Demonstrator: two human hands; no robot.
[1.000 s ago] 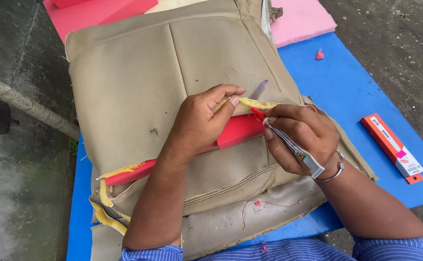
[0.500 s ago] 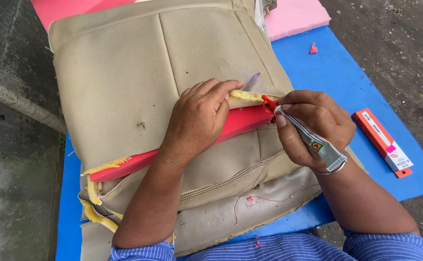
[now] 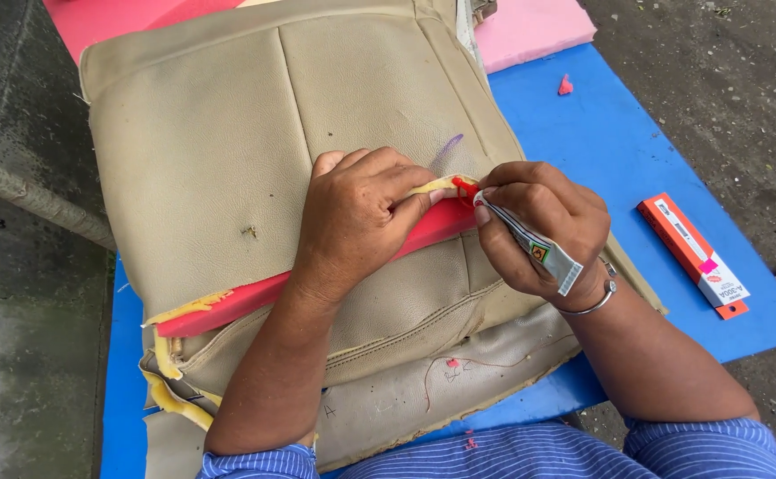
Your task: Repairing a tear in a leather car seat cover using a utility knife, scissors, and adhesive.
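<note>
Our right hand [image 3: 539, 235], gripping the glue tube [image 3: 530, 241], has brought its nozzle onto the red foam strip [image 3: 423, 232] while our left hand [image 3: 357, 217] keeps pinching the beige cover [image 3: 228, 151] edge up.

Soft, even daylight, overcast in feel; no hard shadows anywhere. The beige leatherette seat cover [image 3: 228, 151] is evenly lit, with a faint sheen and no glare. Only thin, diffuse shade lies just beside the left hand [image 3: 357, 213] on that cover. The blue foam board [image 3: 618, 151] right of the cover looks saturated, not blown out. Focus is sharp across the cover; no motion blur. Grey concrete ground [image 3: 15, 355] left of the cover reads darker, slightly soft.
</note>
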